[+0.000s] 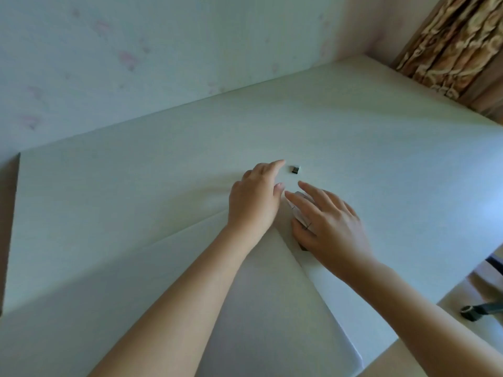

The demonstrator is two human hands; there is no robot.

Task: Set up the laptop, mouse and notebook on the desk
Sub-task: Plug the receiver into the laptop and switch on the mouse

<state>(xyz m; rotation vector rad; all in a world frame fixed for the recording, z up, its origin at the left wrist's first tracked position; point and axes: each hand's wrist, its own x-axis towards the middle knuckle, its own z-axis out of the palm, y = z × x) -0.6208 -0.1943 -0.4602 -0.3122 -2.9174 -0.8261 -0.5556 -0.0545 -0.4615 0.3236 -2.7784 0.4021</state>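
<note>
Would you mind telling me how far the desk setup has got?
Done: the closed laptop lies on the desk. In hand: the right hand rests on the mouse while the left hand reaches toward a small USB receiver. Left: the laptop is unopened, and no notebook is in view.

Your laptop (272,308) lies on the desk (136,200) at its near edge, under your left forearm. The mouse (298,216) sits just right of the laptop's far corner, under your right hand (329,224). A small dongle (294,169) lies farther back on the desk, just ahead of your left hand (255,197).
</note>
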